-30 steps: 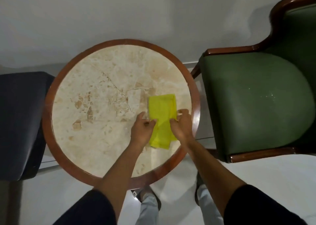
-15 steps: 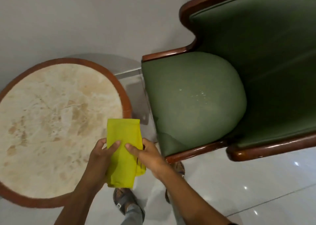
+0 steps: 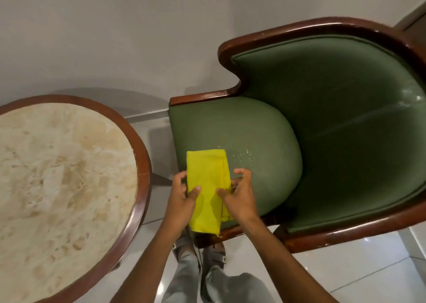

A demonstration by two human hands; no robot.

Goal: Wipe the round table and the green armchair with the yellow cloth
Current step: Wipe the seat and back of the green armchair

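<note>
**One folded cloth held by two hands over the armchair seat**

One folded yellow cloth [image 3: 207, 187] is held by both hands above the front part of the seat of one green upholstered armchair with a dark wooden frame [image 3: 322, 127]. The left hand [image 3: 179, 201] grips the cloth's left edge, thumb on top and fingers [image 3: 178, 178] curled behind; the right hand [image 3: 239, 196] pinches the right edge the same way, thumb pressed on the fabric. Both hands are thus closed on the cloth. The cloth's far end lies over the seat cushion; its near end hangs past the seat's front rail. Whether the fabric touches the cushion cannot be told. Several small pale specks [image 3: 244, 155] sit on the cushion just right of the cloth. One round bench with a beige marble top and a brown wooden rim [image 3: 138, 155] stands to the left of the armchair, apart from it, with nothing on its visible surface. Two feet in sandals [image 3: 214, 254] stand on the glossy pale tiled floor [image 3: 345, 277] below the hands
</note>
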